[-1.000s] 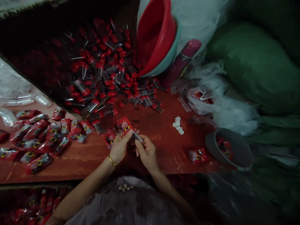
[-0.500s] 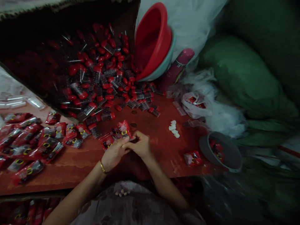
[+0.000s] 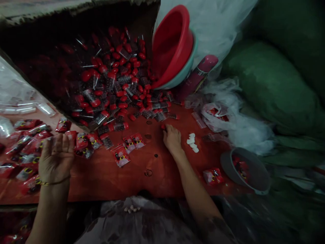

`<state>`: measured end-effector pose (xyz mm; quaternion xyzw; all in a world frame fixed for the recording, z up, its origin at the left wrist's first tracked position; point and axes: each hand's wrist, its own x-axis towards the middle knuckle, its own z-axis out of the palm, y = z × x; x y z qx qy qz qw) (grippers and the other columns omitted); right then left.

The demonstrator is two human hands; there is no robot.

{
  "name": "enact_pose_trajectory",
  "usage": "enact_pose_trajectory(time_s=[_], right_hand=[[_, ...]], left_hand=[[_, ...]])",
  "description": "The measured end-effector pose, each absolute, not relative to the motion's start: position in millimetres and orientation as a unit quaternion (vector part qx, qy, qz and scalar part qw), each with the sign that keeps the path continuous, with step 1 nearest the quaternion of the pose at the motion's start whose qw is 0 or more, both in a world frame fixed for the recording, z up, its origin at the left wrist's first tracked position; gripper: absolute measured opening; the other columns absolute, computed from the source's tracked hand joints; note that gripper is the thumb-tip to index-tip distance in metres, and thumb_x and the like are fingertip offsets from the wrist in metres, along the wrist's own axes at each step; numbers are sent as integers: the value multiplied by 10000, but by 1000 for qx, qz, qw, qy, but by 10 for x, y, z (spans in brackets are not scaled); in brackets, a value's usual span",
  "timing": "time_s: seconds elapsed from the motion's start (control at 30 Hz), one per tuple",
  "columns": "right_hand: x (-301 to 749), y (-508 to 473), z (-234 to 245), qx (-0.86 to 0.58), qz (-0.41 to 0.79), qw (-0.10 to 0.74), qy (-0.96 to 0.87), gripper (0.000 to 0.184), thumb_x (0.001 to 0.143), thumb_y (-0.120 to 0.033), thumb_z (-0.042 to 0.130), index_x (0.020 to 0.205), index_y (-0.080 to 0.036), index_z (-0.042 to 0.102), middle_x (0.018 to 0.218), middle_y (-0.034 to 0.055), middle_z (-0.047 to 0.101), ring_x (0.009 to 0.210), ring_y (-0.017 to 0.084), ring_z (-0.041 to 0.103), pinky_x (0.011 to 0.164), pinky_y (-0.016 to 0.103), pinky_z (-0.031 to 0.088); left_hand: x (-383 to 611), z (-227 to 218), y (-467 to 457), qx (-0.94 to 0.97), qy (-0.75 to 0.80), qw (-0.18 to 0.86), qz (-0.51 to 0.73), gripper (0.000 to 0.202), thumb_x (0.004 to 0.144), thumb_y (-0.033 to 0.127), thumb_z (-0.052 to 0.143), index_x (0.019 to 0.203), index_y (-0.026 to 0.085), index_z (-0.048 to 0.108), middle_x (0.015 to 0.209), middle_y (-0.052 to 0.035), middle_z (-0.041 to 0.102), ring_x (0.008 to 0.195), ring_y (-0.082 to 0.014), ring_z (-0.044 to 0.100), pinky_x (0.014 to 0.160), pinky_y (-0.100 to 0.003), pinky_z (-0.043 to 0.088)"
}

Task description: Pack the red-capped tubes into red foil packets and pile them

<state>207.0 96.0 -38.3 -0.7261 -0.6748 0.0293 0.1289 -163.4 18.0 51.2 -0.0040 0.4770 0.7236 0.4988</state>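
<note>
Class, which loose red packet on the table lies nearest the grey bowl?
The lone packet just left of the grey bowl; every other loose packet lies left of the right hand.

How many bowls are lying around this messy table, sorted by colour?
Red bowl, tipped on its side: 1
Teal bowl, nested under the red one: 1
Grey bowl, at the table's right edge with red packets inside: 1
Total: 3
</note>
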Motion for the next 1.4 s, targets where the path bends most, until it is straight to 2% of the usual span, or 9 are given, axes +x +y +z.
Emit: enact_pose_trajectory(time_s=[0.1, 0.2, 0.27, 0.37, 0.53, 0.73, 0.97, 1.13, 1.4], right_hand=[[1907, 654, -404, -700, 5, 142, -700, 401, 880, -236, 413, 1254, -124, 503, 1308, 179, 508, 1207, 326, 419, 996, 548, 276], [1671, 462, -369, -655, 1, 166, -738, 402, 896, -308, 428, 1257, -156, 517, 1352, 166, 467, 1263, 315, 369, 1029, 550, 252], [1510, 423, -358, -608, 25, 164, -776, 398, 906, -340, 428, 1261, -191, 525, 1355, 141, 473, 1280, 303, 359, 1047, 541, 241], [1329, 436, -390, -571, 56, 140, -807, 380, 909, -357, 436, 1240, -214, 557, 1352, 121, 488, 1300, 321, 339, 1058, 570, 198], [1255, 401, -458, -586, 56, 138, -796, 398, 925, -332, 408, 1274, -189, 533, 1369, 132, 474, 1318, 326, 320, 1066, 576, 178], [1326, 296, -451, -603, 78, 147, -780, 402, 915, -340, 416, 1272, -192, 526, 1385, 125, 454, 1319, 318, 316, 1054, 569, 220], [1404, 299, -437, -590, 121, 283, -746, 367, 907, -335, 419, 1195, -164, 569, 1252, 120, 577, 1205, 273, 465, 1029, 488, 308], [1380, 271, -321, -584, 219, 412, -664, 335, 859, -419, 488, 1039, -177, 634, 1010, 98, 685, 940, 231, 603, 848, 366, 456], [1174, 317, -174, -517, 405, 553, -513, 226, 821, -376, 550, 824, -169, 641, 756, 11, 666, 695, 139, 589, 692, 251, 460]], left_hand=[[-1610, 469, 204, -22, 462, 496, 735, 477, 950, 397, 203, 860, 184, 620, 856, 46, 738, 916, -86, 629, 821, -199, 496], [-1375, 329, 224, -10, 486, 541, 686, 411, 931, 333, 278, 783, 187, 632, 744, 2, 729, 797, -110, 656, 808, -263, 509], [-1116, 213, 220, 97, 518, 556, 642, 271, 855, 331, 466, 697, 193, 639, 655, -6, 703, 721, -153, 659, 822, -326, 505], [-672, 35, 231, 398, 588, 468, 527, 161, 684, 331, 690, 785, 208, 712, 844, -64, 727, 883, -246, 647, 916, -369, 443], [-202, -247, 423, 695, 589, 256, 324, 310, 778, 240, 567, 1069, 230, 674, 1318, -115, 538, 1301, -319, 371, 1093, -483, 178], [-153, -367, 547, 756, 581, 177, 246, 283, 828, 285, 504, 1042, 279, 689, 1256, -98, 593, 1353, -333, 268, 1092, -532, 76], [-198, -324, 514, 764, 583, 125, 246, 270, 838, 281, 488, 956, 237, 727, 1171, -132, 641, 1275, -343, 402, 1065, -542, 181], [-227, -190, 444, 733, 598, 77, 315, 281, 859, 349, 478, 986, 261, 713, 1209, -96, 624, 1225, -300, 476, 1029, -524, 289], [-142, 55, 308, 671, 592, 209, 395, 319, 807, 354, 567, 1073, 214, 675, 1186, -99, 640, 1166, -279, 528, 1015, -456, 332]])
